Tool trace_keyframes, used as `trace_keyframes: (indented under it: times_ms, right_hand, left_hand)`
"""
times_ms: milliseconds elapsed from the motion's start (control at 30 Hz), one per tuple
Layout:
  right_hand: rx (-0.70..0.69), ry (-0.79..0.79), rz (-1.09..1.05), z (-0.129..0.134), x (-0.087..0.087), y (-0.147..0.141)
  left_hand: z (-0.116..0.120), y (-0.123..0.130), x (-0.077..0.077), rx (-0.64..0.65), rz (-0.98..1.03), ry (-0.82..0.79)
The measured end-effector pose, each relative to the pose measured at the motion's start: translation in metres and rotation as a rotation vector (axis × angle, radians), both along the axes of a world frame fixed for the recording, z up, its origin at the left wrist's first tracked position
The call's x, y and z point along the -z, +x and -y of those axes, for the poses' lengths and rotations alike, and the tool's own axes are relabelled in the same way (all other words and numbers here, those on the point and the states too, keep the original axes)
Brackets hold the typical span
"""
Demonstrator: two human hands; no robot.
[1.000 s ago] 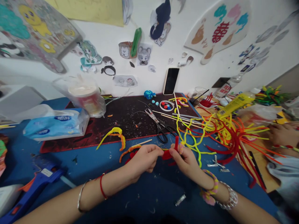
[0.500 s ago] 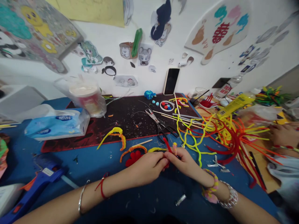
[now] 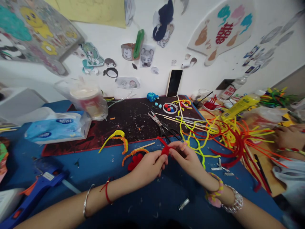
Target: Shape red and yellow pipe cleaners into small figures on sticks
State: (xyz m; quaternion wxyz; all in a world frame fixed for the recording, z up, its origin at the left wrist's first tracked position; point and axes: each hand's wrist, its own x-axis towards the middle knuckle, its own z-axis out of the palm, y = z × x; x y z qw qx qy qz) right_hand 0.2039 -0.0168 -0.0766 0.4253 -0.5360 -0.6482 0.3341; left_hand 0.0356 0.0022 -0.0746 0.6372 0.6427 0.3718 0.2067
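Note:
Over the near part of the blue table, my left hand (image 3: pixel 150 163) pinches a small red fuzzy pipe-cleaner piece (image 3: pixel 165 150) between thumb and fingers. One red end of it sticks up and to the left. My right hand (image 3: pixel 184 156) has its thumb and index finger closed on the right side of the same piece. A red fuzzy flower shape (image 3: pixel 135 161) lies beside my left wrist, next to an orange and yellow twisted strip (image 3: pixel 128 155). Black-handled scissors (image 3: pixel 162 125) lie just beyond my hands.
A blue glue gun (image 3: pixel 45 181), tissue pack (image 3: pixel 57 127) and bagged cup (image 3: pixel 89 101) stand left. Yellow, red and orange pipe cleaners (image 3: pixel 233 140) spread right. A phone (image 3: pixel 174 83) leans on the wall. Another person's hand (image 3: pixel 289 140) is at far right.
The red piece has turned and shows more between my fingertips, its free end now further left. My right hand has shifted its grip, its fingers raised and spread a little more.

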Motion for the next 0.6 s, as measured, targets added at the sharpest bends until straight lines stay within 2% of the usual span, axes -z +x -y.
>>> trace_keyframes:
  times_ms: [233,467,600]
  right_hand:
    - [0.086,-0.040,-0.038,0.0014,-0.0026,-0.0021]
    - [0.009,-0.262,-0.282,0.0002,-0.0057,-0.0019]
    - [-0.064,-0.388,-0.437,-0.0010,-0.0045,-0.0003]
  left_hand:
    - [0.0002,0.0011,0.0004,-0.038,-0.016,-0.017]
    - [0.0015,-0.0012,-0.0033,-0.024,-0.180,0.263]
    - [0.0017,-0.0016,-0.0036,-0.012,-0.194,0.329]
